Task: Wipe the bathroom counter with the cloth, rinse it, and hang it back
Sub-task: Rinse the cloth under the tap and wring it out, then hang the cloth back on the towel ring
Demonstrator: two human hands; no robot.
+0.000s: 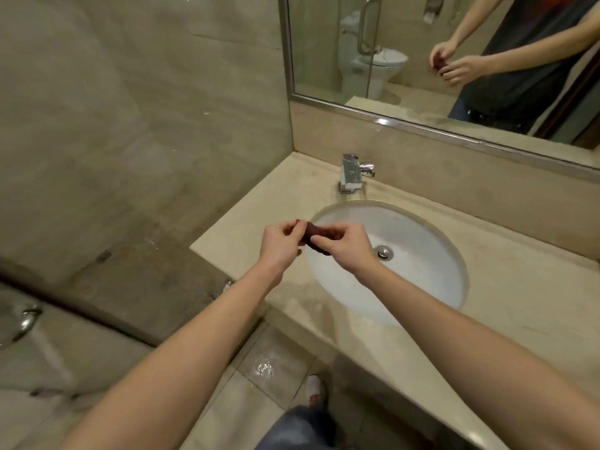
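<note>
Dark red cloth (319, 237), bunched small, is gripped at either end by both hands: the left hand (281, 243) pinches the end toward the basin's left rim, the right hand (345, 246) closes over the end above the basin. Head view: the cloth hangs over the left edge of the white sink (422, 277), in front of the chrome tap (352, 173), from which no water is visible. The beige stone worktop (519, 297) surrounds the sink. Judged step: wringing or unfolding the cloth around rinsing. To do it well, keep the cloth over the basin so drips fall inside, and twist the ends in opposite directions. In the mirror (422, 43) behind the tap both hands appear again. No brand, label or writing is legible.
</note>
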